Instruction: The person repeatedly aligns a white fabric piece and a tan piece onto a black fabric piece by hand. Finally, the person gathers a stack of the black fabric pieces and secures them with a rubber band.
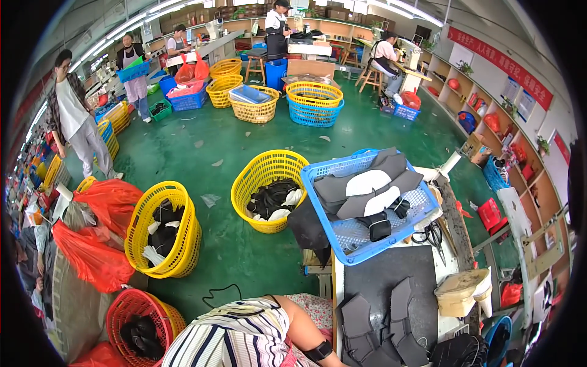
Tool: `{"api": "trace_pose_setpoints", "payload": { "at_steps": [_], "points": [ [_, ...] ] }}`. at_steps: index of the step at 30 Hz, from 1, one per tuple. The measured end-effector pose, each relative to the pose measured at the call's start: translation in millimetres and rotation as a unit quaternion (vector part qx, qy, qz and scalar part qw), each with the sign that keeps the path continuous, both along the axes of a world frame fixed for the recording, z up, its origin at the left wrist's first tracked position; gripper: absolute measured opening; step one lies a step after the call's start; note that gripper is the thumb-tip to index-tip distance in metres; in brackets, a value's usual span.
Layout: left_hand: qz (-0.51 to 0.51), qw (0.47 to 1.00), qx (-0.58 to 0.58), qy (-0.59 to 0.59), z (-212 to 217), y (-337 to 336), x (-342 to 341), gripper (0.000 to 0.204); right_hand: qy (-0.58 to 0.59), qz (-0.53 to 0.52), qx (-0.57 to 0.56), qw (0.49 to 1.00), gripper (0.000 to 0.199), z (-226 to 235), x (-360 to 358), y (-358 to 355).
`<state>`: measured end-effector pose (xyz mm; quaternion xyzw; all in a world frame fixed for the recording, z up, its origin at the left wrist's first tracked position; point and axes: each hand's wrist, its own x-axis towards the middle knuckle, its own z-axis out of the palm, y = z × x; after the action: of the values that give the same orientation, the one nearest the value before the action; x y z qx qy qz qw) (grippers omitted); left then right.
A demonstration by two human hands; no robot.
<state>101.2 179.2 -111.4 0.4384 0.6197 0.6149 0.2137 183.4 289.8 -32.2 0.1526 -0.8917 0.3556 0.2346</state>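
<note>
Neither of my hands shows in the head view. A bare forearm (302, 333) with a black wristband (319, 351) runs from my striped shirt (238, 336) toward the lower edge, which cuts off the hand. Right beside it, several dark grey shoe-upper pieces (391, 324) lie on a black mat (379, 275) on the workbench. Behind the mat stands a blue basket (342, 235) holding grey, white and black cut pieces.
Scissors (434, 235) and a beige tub (461, 293) lie on the bench's right side. On the green floor stand yellow baskets (269, 168) (186, 235) of black pieces, a red basket (122, 312) and orange bags (92, 257). Several people work farther off, and shelves line the right wall.
</note>
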Motion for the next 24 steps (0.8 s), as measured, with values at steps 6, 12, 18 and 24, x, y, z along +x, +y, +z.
{"api": "trace_pose_setpoints", "payload": {
  "at_steps": [6,12,18,24],
  "points": [
    [0.002,0.999,-0.045,0.029,13.4,-8.4,1.3,0.027,-0.022,0.009,-0.027,0.999,0.017,6.9,3.9,2.0],
    [0.001,0.997,0.013,0.08,35.9,-16.3,5.4,0.03,-0.046,-0.019,-0.058,0.997,0.018,12.6,27.2,1.3],
    [-0.053,0.997,0.05,0.034,54.3,-21.1,6.7,0.028,-0.302,-0.24,-0.397,0.833,0.023,8.7,53.5,-11.1],
    [-0.083,0.976,0.026,-0.199,81.3,-63.5,-28.6,0.014,-0.069,-0.158,-0.732,0.66,0.015,-44.9,96.5,88.7]
  ]
}}
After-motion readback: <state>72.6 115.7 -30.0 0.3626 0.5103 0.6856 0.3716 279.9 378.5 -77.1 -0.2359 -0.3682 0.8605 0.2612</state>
